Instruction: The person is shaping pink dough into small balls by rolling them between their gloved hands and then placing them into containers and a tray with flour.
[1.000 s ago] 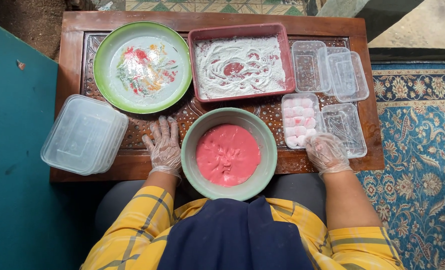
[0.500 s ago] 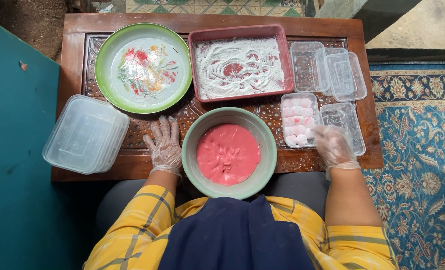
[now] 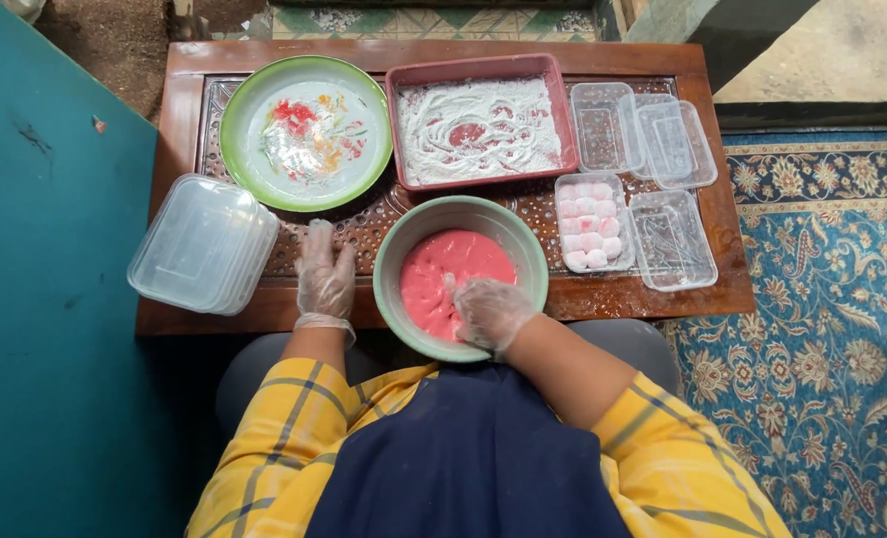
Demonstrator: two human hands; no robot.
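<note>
Two gloved hands over a low carved wooden table. Right hand down inside the green bowl, fingers bent and pressed into the near edge of the pink dough; hard to tell whether closed round a lump or only digging in. Left hand spread flat, palm down on the tabletop just beside the bowl's left rim, holding nothing.

Pink dough lying as a smooth, glossy mass across the bottom of the bowl, at the table's near edge and right in front of the body. Likely soft, sticky and stretchy, judging by the sheen and the way it fills the bowl; no stiffness to lift by, so better pinched or scooped from the edge than grabbed in the middle. Probably clingy on the thin plastic gloves. Fairly light in small portions, heavier and droopy as a whole.

Beyond the bowl, a red rectangular tray dusted with white flour, swirled with finger marks. Left of that, a green-rimmed plate with a flower pattern and a floury smear. To the right, a clear plastic container packed with pale pink balls, with an empty clear container touching its side and more empty ones behind. At the table's left end, a stack of clear lidded boxes overhanging the edge. Patterned blue carpet on the floor at right.
</note>
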